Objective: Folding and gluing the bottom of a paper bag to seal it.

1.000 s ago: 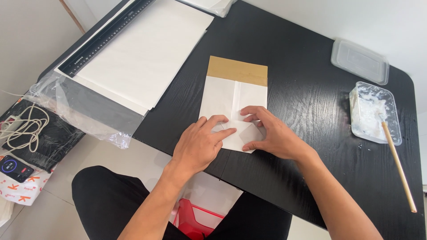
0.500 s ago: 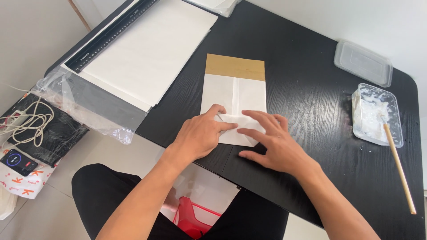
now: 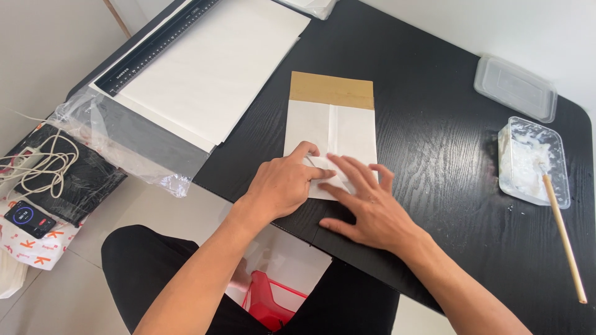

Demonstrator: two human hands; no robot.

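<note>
Pressing flat, open left hand (image 3: pixel 282 186) and right hand (image 3: pixel 366 208) grip nothing on the brown-topped white paper bag (image 3: pixel 332 121).

- The right hand (image 3: pixel 366 208) has slid from the white paper bag (image 3: pixel 331 139) toward the table edge.
- The left hand (image 3: pixel 282 186) now presses the bag's bottom fold.

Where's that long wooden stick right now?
The long wooden stick is at the far right of the black table, its upper end resting in the clear plastic tub of white paste.
</note>
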